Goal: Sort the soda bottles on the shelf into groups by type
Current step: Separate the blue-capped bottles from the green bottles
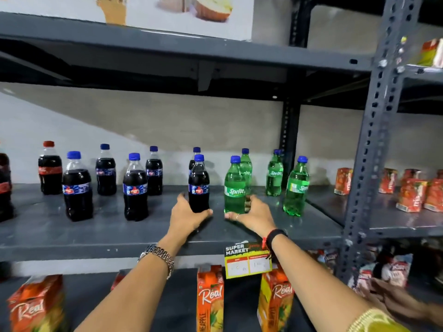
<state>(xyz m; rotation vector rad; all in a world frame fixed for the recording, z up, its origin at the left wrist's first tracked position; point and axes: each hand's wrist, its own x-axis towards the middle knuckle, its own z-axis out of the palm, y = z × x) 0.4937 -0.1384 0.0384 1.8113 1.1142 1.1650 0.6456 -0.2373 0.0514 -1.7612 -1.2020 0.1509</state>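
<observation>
On the grey middle shelf stand several dark cola bottles with blue caps and blue labels, and to their right several green Sprite bottles. My left hand wraps the base of a dark cola bottle. Around the base of a green Sprite bottle my right hand is closed. Both bottles stand upright on the shelf, side by side. A second dark bottle sits right behind the held one. At the far left a red-capped cola bottle stands, with another red-labelled one at the frame edge.
A slotted steel upright borders the shelf on the right; beyond it stand red juice cartons. Orange Real juice cartons fill the lower shelf. A supermarket price tag hangs from the shelf edge. Another person's hand shows at lower right.
</observation>
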